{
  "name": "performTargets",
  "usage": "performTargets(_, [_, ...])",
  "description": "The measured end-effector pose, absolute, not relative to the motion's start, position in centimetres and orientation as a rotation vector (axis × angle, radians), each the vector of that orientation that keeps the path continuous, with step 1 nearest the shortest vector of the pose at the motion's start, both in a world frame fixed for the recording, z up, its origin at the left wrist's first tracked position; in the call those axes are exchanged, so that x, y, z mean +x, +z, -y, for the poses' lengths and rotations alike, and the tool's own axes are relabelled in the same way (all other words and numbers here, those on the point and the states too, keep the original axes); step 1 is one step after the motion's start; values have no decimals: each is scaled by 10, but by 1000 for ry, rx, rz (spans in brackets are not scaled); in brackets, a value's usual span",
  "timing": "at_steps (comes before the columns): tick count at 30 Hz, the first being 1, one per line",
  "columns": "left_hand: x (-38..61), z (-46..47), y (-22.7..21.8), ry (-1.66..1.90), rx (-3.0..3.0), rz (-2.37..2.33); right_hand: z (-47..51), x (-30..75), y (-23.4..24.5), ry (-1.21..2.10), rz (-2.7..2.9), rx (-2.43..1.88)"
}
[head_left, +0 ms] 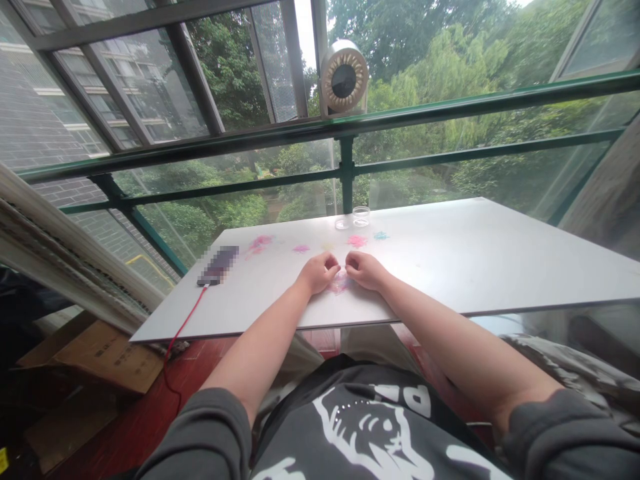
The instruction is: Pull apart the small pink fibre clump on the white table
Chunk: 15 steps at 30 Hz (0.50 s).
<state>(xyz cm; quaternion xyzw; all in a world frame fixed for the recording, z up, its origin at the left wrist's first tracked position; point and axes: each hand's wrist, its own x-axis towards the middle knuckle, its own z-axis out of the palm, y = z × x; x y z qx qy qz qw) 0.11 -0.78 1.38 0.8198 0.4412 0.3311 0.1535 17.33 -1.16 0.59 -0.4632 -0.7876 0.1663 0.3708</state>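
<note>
Both my hands, left hand (320,273) and right hand (369,271), curl thumb toward fingertips, close together; whether anything tiny is pinched, I can't tell. Between and just below them, a pastel pile (340,284) of small bits lies on the white counter (425,277), probably light, easily scattered, best gripped by fingertips. Beyond sit a pink pile (357,241) and a clear container (361,215).
</note>
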Motion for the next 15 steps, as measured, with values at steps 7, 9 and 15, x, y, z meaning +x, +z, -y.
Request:
performTargets(7, [2, 8, 13, 978, 2364, -1281, 12, 172, 6, 417, 1979, -1140])
performTargets(9, [2, 7, 13, 981, 2354, -1312, 12, 172, 6, 419, 1975, -1142])
performTargets(15, [1, 4, 12, 985, 2314, -1456, 11, 173, 7, 408, 1950, -1167])
